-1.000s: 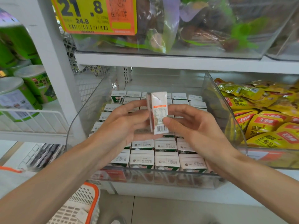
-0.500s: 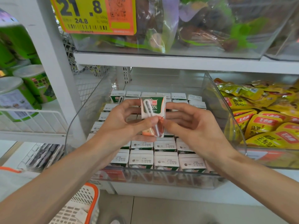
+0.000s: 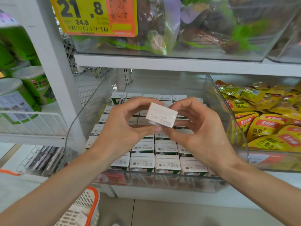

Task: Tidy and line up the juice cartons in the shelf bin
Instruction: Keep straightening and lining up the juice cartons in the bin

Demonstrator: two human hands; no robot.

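Note:
A small juice carton is held above the clear shelf bin, its white top face turned toward me. My left hand grips it from the left with thumb and fingers. My right hand pinches its right and lower side. Below, several rows of juice cartons stand upright in the bin, white tops with printed dates showing. The middle rows are hidden behind my hands.
A clear bin of yellow snack packets stands to the right. Green canisters sit on a wire shelf at the left. A bin with a yellow price tag hangs above. A white and orange basket is at the lower left.
The carton was turned in both hands: first its barcode side faced me, then its front with the straw, now its white top. Both hands stayed above the bin.

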